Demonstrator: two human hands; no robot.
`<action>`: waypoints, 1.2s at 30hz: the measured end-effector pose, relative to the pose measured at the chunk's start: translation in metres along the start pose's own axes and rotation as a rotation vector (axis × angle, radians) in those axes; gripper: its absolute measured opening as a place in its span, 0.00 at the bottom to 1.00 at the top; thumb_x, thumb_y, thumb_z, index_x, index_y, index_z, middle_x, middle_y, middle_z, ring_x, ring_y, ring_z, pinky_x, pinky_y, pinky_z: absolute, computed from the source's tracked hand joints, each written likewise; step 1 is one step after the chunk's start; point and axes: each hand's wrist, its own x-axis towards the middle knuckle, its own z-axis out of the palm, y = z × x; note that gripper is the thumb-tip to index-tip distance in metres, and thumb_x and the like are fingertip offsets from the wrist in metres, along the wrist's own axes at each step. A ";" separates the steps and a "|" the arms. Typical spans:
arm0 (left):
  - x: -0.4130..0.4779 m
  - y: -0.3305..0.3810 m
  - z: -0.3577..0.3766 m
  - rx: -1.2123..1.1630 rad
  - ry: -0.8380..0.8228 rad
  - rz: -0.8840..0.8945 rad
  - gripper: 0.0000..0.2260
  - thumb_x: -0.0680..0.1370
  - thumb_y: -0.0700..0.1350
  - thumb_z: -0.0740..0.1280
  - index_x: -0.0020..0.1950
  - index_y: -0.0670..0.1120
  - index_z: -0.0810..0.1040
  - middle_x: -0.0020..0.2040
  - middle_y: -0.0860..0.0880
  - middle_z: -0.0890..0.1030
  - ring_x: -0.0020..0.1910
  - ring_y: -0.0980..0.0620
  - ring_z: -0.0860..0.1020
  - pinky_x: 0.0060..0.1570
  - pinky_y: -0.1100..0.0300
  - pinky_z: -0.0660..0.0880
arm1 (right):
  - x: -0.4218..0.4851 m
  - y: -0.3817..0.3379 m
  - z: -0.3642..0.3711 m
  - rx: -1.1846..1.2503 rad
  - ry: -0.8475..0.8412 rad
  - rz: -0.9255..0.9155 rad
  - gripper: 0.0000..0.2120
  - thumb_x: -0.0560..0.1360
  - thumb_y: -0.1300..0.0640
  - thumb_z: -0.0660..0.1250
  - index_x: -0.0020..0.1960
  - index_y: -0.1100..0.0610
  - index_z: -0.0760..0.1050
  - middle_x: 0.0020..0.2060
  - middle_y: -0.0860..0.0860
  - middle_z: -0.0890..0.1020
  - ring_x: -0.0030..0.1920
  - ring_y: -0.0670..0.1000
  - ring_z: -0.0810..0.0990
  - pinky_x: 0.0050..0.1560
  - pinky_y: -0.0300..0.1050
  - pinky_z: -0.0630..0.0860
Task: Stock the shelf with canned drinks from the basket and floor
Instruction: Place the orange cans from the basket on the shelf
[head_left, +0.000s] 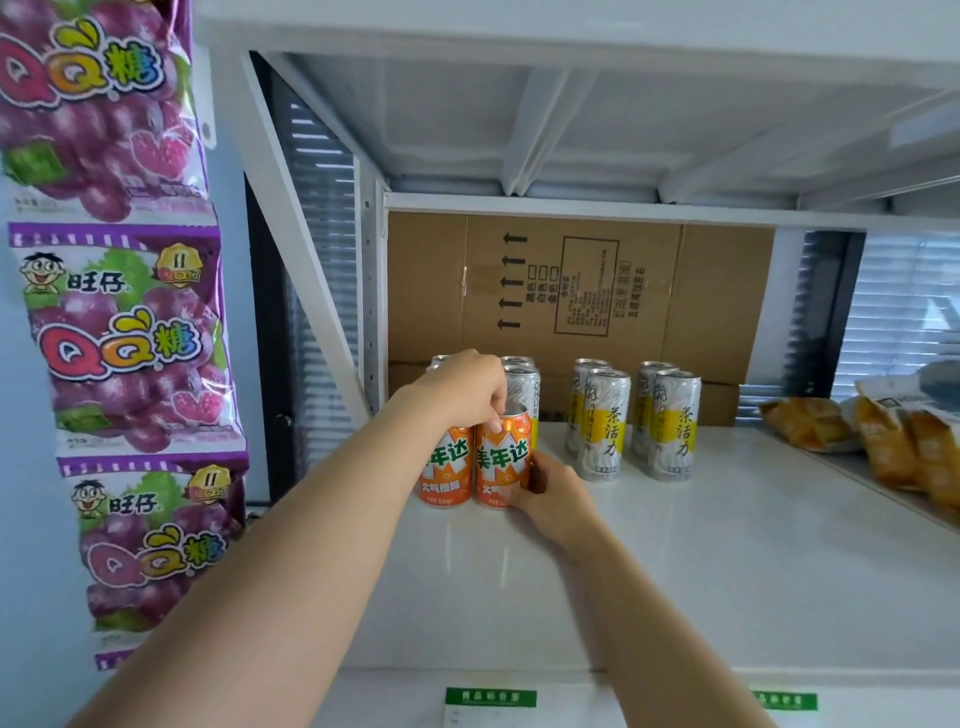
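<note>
The left hand (462, 389) is gripping the right orange can (501, 467) from above by its rim. The right hand (550, 493) is curling round its lower side, probably to nudge it flush against the left orange can (445, 467). Both are standing upright near the front left of the shelf (675, 571), labels facing outward. Tall silver cans (602, 426) are lining up in pairs behind them.
</note>
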 end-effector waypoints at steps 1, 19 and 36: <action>-0.001 0.000 0.001 -0.006 0.003 -0.002 0.07 0.74 0.44 0.73 0.51 0.45 0.83 0.46 0.51 0.78 0.46 0.53 0.76 0.43 0.60 0.70 | -0.001 -0.001 0.000 -0.006 -0.006 -0.004 0.18 0.72 0.58 0.73 0.61 0.54 0.76 0.54 0.49 0.84 0.54 0.50 0.81 0.56 0.45 0.76; -0.062 0.010 0.031 -0.569 0.624 -0.272 0.09 0.79 0.43 0.66 0.59 0.44 0.79 0.57 0.48 0.81 0.55 0.53 0.79 0.50 0.64 0.72 | -0.047 -0.055 -0.031 0.375 0.259 0.302 0.10 0.79 0.58 0.64 0.59 0.60 0.76 0.47 0.53 0.79 0.48 0.53 0.76 0.51 0.53 0.77; -0.211 0.050 0.066 -0.913 0.613 -0.414 0.10 0.81 0.50 0.62 0.55 0.46 0.77 0.53 0.48 0.82 0.51 0.49 0.80 0.52 0.53 0.77 | -0.178 -0.110 0.032 0.406 0.261 0.163 0.09 0.82 0.54 0.59 0.49 0.54 0.76 0.39 0.53 0.81 0.38 0.50 0.79 0.40 0.46 0.74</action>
